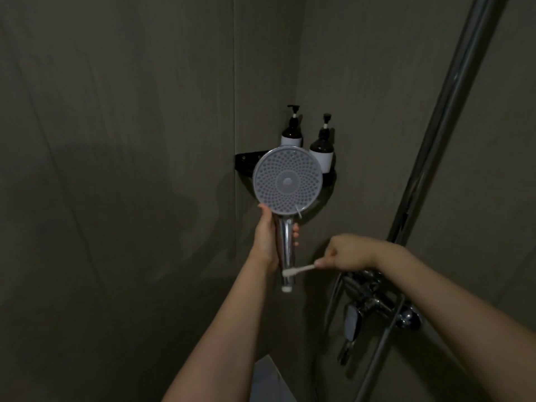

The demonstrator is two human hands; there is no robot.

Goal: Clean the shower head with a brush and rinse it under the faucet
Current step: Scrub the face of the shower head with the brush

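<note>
Dim grey shower walls are surrounding the scene. Left hand point(265, 236) is gripping the shower head point(287, 182) upright by its chrome handle; right hand point(338, 253) is pinching the brush point(297, 270), bristles touching the handle's lower end. Short, firm strokes should be working best, faucet point(374, 300) waiting lower right.

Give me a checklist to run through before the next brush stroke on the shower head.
1. Left hand grips shower head handle: ok.
2. Right hand holds brush: ok.
3. Bristles touch the lower handle: ok.
4. Spray face turned towards the camera: ok.
5. Faucet within reach below right hand: ok.
6. Water running: cannot tell.
</note>
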